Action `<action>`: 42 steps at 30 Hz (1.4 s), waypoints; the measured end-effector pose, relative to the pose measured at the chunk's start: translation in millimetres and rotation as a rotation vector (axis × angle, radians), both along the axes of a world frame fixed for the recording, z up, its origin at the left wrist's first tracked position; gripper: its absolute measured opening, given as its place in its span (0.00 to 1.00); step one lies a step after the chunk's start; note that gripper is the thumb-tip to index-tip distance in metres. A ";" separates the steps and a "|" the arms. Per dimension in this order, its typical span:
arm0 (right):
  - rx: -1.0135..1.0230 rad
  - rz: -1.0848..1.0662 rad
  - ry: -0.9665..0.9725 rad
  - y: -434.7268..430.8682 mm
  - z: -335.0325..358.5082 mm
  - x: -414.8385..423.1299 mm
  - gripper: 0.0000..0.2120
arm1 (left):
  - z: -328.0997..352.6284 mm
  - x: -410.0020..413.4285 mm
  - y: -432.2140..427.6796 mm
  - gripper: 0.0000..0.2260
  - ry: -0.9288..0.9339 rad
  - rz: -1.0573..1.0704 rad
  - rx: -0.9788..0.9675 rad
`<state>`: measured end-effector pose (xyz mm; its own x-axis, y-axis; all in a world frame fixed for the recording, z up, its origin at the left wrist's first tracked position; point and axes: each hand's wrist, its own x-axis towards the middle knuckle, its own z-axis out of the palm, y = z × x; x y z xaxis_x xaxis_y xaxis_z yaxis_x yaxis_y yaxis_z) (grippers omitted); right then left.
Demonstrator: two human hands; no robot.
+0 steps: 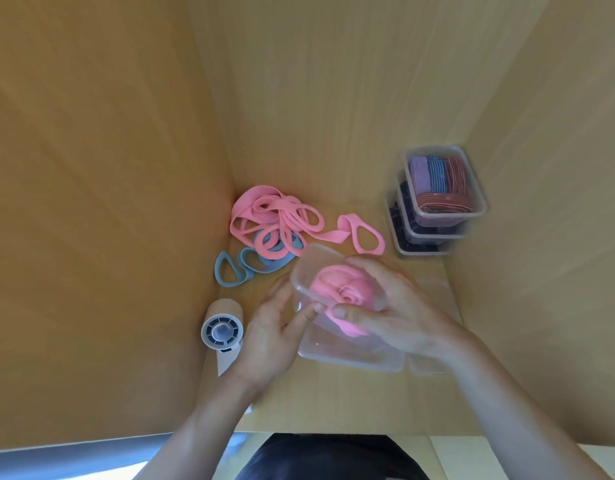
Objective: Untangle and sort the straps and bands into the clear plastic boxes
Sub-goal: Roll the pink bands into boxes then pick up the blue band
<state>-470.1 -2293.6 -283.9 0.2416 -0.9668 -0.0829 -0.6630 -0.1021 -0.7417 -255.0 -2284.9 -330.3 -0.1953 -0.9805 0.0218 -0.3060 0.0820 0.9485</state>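
A rolled pink strap (pixel 340 292) sits inside a clear plastic box (pixel 351 355) on the cardboard floor. My right hand (pixel 392 306) curls over the roll and pushes it down into the box. A clear lid (pixel 316 268) tilts over the box's far side. My left hand (pixel 274 337) grips the lid's near edge with its fingertips. A tangled pile of pink straps (pixel 278 220) lies behind, with blue loop bands (pixel 243 268) under and beside it. One pink loop (pixel 363 233) trails to the right.
Three stacked clear boxes (pixel 437 202) holding purple, blue and red striped bands stand at the back right corner. A small white handheld fan (pixel 223 332) lies at the left. Cardboard walls (pixel 108 202) close in on three sides.
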 end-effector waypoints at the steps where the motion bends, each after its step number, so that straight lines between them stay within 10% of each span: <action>1: -0.019 0.015 -0.064 -0.8 4.2 -2.9 0.39 | -0.8 0.5 -1.1 0.19 0.036 -0.002 -0.001; 15: -0.142 -0.159 -0.566 22.8 -4.5 -24.5 0.27 | 9.3 -13.0 -18.9 0.16 0.264 0.088 0.078; 42: -0.879 -0.755 0.032 -67.1 -27.6 -71.6 0.27 | 10.8 -36.5 -42.1 0.15 0.319 0.137 0.163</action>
